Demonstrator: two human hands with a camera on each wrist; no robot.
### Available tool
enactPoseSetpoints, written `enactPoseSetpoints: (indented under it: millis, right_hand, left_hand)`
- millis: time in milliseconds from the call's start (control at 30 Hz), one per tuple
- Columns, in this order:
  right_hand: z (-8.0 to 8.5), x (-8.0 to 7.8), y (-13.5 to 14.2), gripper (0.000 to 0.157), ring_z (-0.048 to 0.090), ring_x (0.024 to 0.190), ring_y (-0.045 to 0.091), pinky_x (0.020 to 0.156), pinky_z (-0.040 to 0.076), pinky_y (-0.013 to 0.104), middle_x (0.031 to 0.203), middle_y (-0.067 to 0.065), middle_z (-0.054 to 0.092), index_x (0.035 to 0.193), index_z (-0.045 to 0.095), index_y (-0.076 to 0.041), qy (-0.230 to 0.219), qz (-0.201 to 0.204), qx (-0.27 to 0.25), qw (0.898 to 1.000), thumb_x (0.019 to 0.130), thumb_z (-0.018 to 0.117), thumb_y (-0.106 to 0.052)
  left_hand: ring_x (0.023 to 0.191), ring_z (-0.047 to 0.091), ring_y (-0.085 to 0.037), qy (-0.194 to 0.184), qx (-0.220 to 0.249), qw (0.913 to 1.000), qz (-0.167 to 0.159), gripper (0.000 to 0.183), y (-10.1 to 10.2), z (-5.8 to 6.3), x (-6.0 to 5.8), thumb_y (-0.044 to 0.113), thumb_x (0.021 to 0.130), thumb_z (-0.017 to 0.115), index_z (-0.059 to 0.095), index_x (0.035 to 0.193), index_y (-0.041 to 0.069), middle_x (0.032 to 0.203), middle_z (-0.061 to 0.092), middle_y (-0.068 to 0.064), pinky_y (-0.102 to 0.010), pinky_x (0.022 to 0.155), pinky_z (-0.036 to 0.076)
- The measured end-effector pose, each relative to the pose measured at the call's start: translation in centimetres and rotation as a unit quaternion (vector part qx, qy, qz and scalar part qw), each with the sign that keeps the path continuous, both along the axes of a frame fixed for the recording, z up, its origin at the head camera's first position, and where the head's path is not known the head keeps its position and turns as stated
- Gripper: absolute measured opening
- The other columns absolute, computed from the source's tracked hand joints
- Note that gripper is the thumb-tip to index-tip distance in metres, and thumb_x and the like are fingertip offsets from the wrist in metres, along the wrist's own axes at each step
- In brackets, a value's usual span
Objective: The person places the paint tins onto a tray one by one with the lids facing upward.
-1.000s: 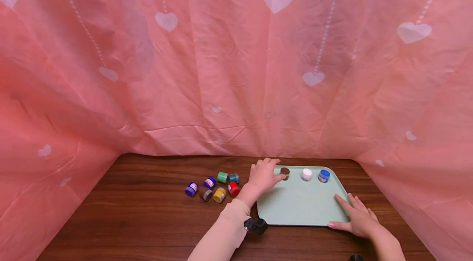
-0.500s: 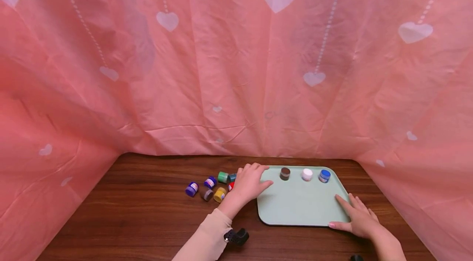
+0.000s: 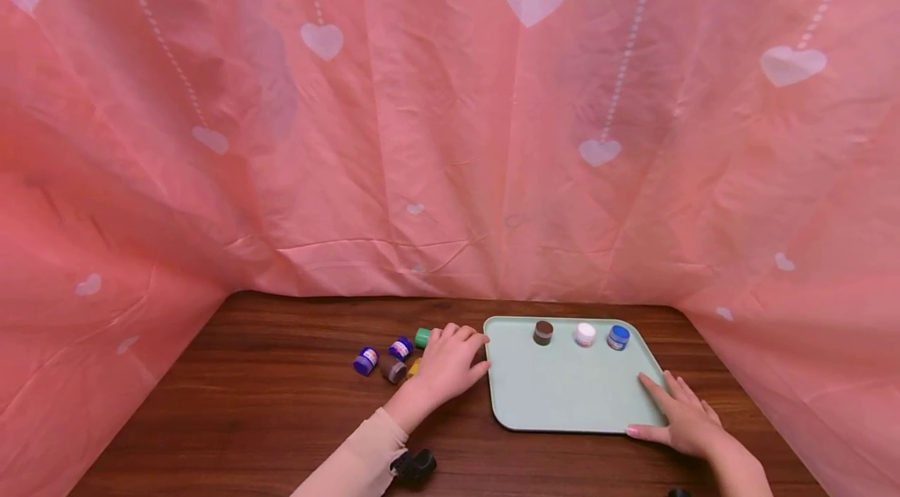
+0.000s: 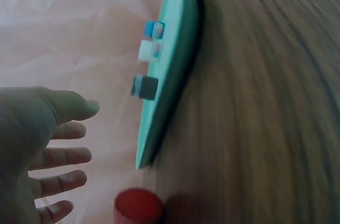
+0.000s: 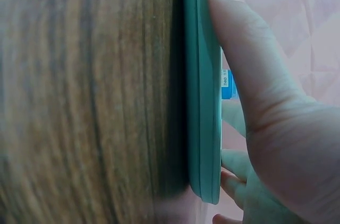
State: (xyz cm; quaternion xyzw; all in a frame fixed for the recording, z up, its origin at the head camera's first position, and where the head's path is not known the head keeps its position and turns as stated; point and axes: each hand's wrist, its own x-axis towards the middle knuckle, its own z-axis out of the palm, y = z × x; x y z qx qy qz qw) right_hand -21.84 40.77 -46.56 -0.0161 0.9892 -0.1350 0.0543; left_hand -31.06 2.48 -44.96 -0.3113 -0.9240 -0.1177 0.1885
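My left hand [image 3: 448, 366] hovers over the right side of a group of small paint jars, its fingers spread and nothing in them. Below its fingers in the left wrist view stands a red jar [image 4: 139, 206], hidden in the head view. A yellow jar [image 3: 414, 368] and a green jar [image 3: 422, 337] show partly past the hand. My right hand [image 3: 683, 417] rests on the near right corner of the pale green tray [image 3: 562, 395], thumb on its rim. Along the tray's far side stand a dark brown jar [image 3: 543, 333], a white jar [image 3: 585, 334] and a blue jar [image 3: 619, 337].
Left of the hand lie two purple jars, one a purple jar [image 3: 366, 361] at the far left, the other a purple jar [image 3: 401, 348] nearer the green one. A brown jar [image 3: 394, 369] lies between. Pink curtain [image 3: 450, 130] encloses the wooden table [image 3: 267, 403].
My left hand has moved left, away from the dark brown jar on the tray to over the jar group, covering the red and teal jars. The right hand stays put.
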Motion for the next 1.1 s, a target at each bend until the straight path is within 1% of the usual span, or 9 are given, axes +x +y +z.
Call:
enactPoseSetpoints:
  millis: [100,200,300,367,533,667,767,967,1100]
  right_hand:
    - [0.2,0.0,0.1,0.098,0.017,0.133,0.064,0.095,0.020,0.080,0.147,0.045,0.016,0.146,0.034,0.000,-0.001,-0.002,-0.001,1.000,0.078,0.067,-0.063]
    - [0.3,0.0,0.3,0.098,0.017,0.132,0.065,0.095,0.020,0.080,0.146,0.046,0.015,0.146,0.034,0.000,-0.002,-0.003,-0.003,1.000,0.079,0.066,-0.063]
    - [0.3,0.0,0.3,0.098,0.016,0.132,0.065,0.096,0.019,0.080,0.146,0.046,0.015,0.146,0.034,0.001,-0.005,-0.005,-0.006,1.000,0.079,0.066,-0.063]
    - [0.3,-0.1,0.3,0.098,0.016,0.132,0.065,0.096,0.019,0.080,0.146,0.047,0.014,0.146,0.033,0.001,-0.007,-0.005,-0.009,1.000,0.079,0.066,-0.063]
    - [0.2,-0.2,0.3,0.098,0.016,0.132,0.065,0.096,0.018,0.080,0.146,0.047,0.014,0.146,0.034,0.001,-0.005,-0.006,-0.011,1.000,0.079,0.067,-0.062]
    - [0.1,-0.3,0.3,0.098,0.016,0.132,0.065,0.095,0.019,0.080,0.146,0.046,0.015,0.146,0.034,0.001,-0.002,-0.005,-0.008,1.000,0.079,0.067,-0.062]
    - [0.0,-0.3,0.3,0.098,0.016,0.132,0.065,0.095,0.019,0.080,0.146,0.046,0.015,0.146,0.034,0.001,-0.002,-0.005,-0.008,1.000,0.079,0.067,-0.063]
    - [0.0,-0.3,0.4,0.098,0.016,0.132,0.065,0.096,0.019,0.080,0.146,0.046,0.015,0.146,0.034,0.000,-0.001,-0.005,-0.008,1.000,0.078,0.067,-0.063]
    - [0.1,-0.2,0.3,0.098,0.017,0.132,0.065,0.096,0.019,0.080,0.146,0.046,0.015,0.146,0.034,0.000,-0.001,-0.005,-0.008,1.000,0.079,0.067,-0.063]
  left_hand:
    - [0.108,0.054,-0.020,-0.023,-0.020,0.9994,-0.017,0.034,-0.8,0.1,-0.2,0.041,0.088,0.068,0.068,0.117,0.023,0.114,0.066,0.003,-0.039,0.086,0.039]
    - [0.113,0.051,-0.021,-0.049,-0.045,0.9972,-0.032,0.034,-1.6,0.4,-0.7,0.040,0.086,0.070,0.068,0.117,0.024,0.115,0.065,0.002,-0.042,0.091,0.038]
    - [0.116,0.050,-0.021,-0.059,-0.074,0.9948,-0.037,0.035,-2.3,0.5,-1.2,0.037,0.084,0.073,0.068,0.116,0.025,0.116,0.064,0.002,-0.043,0.095,0.037]
    - [0.116,0.049,-0.021,-0.055,-0.088,0.9939,-0.039,0.036,-2.8,0.6,-1.3,0.034,0.082,0.076,0.069,0.116,0.025,0.116,0.063,0.002,-0.043,0.095,0.037]
    - [0.114,0.049,-0.021,-0.030,-0.108,0.9930,-0.039,0.037,-3.3,0.5,-1.4,0.025,0.076,0.079,0.070,0.112,0.025,0.114,0.063,0.001,-0.042,0.094,0.037]
    - [0.113,0.049,-0.022,-0.014,-0.126,0.9915,-0.027,0.039,-3.4,0.2,-1.4,0.020,0.074,0.079,0.070,0.112,0.025,0.114,0.063,0.001,-0.041,0.092,0.037]
    - [0.111,0.049,-0.022,-0.003,-0.138,0.9903,-0.015,0.038,-3.4,0.0,-1.3,0.018,0.074,0.078,0.071,0.111,0.025,0.113,0.062,0.000,-0.039,0.090,0.037]
    - [0.107,0.050,-0.022,0.016,-0.141,0.9898,-0.006,0.033,-3.3,-0.4,-1.3,0.016,0.075,0.078,0.072,0.107,0.025,0.108,0.061,-0.001,-0.039,0.088,0.037]
    - [0.105,0.050,-0.021,0.025,-0.146,0.9890,0.001,0.027,-3.3,-0.5,-1.4,0.015,0.080,0.075,0.073,0.104,0.026,0.107,0.061,-0.001,-0.039,0.087,0.037]
